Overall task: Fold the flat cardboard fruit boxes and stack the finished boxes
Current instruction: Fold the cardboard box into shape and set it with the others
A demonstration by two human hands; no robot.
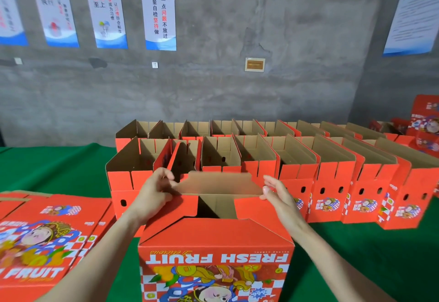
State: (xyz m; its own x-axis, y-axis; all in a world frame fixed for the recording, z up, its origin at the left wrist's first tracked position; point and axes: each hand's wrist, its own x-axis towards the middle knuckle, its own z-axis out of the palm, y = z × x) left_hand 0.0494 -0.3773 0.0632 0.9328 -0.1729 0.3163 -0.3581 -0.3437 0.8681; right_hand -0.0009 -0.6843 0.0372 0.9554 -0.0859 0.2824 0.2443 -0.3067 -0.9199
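Fruit box (216, 237), half folded, stands near and central on the green table (356, 254), its long axis running left to right. Its printed broad face is turned to the person, and the white FRESH FRUIT lettering reads upside down, so it probably stands bottom-up. It is red outside with a cartoon figure and checkered pattern, and plain brown inside. The upper end is open, with red side flaps leaning inward. The far flap (218, 182) stands up showing its brown side, blurred. The left hand (152, 197) pinches that flap's left end with curled fingers. The right hand (280, 197) lays nearly straight fingers against its right end. Flat boxes (47, 230) lie at near left. Finished boxes (297, 159) stand in two rows beyond.
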